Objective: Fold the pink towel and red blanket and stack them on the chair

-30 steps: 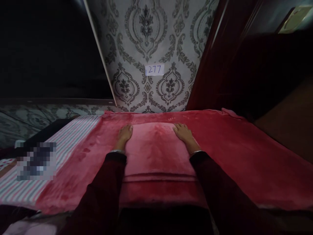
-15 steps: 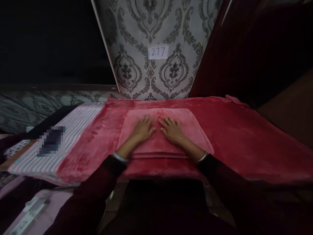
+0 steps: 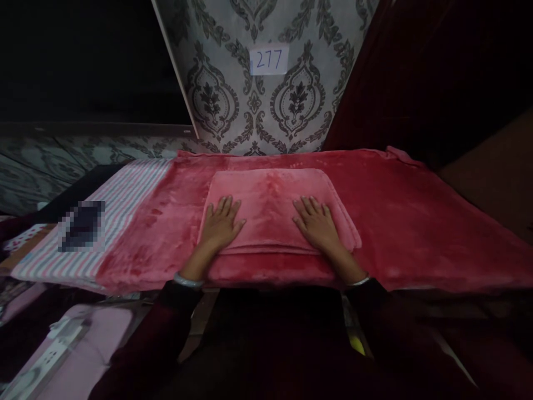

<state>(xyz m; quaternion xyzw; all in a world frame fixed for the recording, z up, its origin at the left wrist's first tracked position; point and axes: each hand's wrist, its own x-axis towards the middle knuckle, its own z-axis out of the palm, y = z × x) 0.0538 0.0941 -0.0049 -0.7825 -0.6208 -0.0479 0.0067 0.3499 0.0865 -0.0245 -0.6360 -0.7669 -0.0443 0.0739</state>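
A folded pink plush cloth (image 3: 266,205) lies in the middle of a red plush blanket (image 3: 416,222) that covers the table. On the left part of the folded cloth rests my left hand (image 3: 222,223), palm down with its fingers spread. My right hand (image 3: 317,222) lies flat on the right part, fingers stretched out too. Both palms touch the cloth's top, and neither hand grips anything. The cloth's layered edges show along its front and right side.
At the left, a striped cloth (image 3: 125,194) carries a dark pixelated object (image 3: 82,226). A power strip (image 3: 48,355) sits on a pink surface at lower left. Behind the table are a patterned wall with a paper label (image 3: 268,59) and a dark screen (image 3: 87,61).
My hands have slid apart from the middle of the folded cloth toward its left and right sides. The view has tilted slightly downward.
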